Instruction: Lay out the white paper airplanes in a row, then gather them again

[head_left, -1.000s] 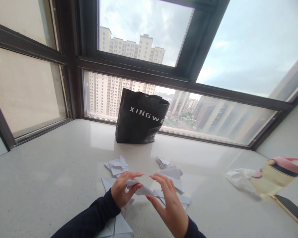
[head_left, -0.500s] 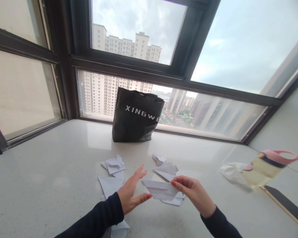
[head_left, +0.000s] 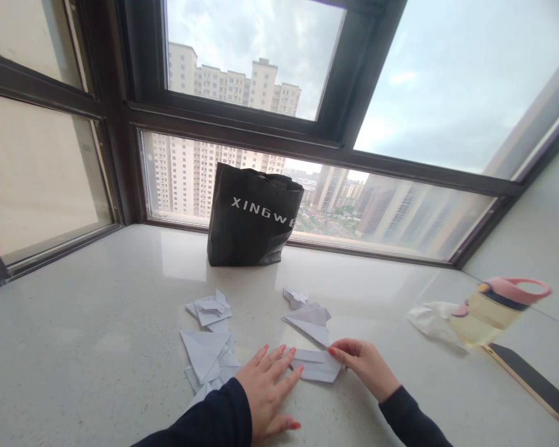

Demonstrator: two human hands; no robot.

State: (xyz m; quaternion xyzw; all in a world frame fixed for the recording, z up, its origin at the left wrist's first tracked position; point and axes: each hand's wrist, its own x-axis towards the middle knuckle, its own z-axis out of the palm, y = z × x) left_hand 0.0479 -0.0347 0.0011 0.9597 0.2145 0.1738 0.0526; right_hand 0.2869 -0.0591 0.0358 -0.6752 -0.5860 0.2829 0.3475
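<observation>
A folded sheet of white paper (head_left: 317, 367) lies low on the counter between my hands. My right hand (head_left: 361, 365) pinches its upper right corner between thumb and fingers. Palm down, my left hand (head_left: 271, 392) rests with fingers stretched and spread, the fingertips at the paper's left end. Just beyond the sheet are a folded paper triangle (head_left: 309, 320) and a smaller folded paper piece (head_left: 295, 297). Left of my left hand several folded papers (head_left: 205, 352) overlap, partly covered by my sleeve. Another small stack of folded paper (head_left: 210, 308) sits behind them.
A black bag (head_left: 254, 220) with white lettering stands by the window. On the right are a crumpled white tissue (head_left: 435, 323), a yellowish bottle with a pink lid (head_left: 496, 310) and a dark phone (head_left: 533, 382). The speckled white counter (head_left: 97, 360) runs up to the window frame.
The folded paper has come down onto the counter, still pinched by my right hand. My left hand has moved right and turned palm down beside it. The view has shifted slightly.
</observation>
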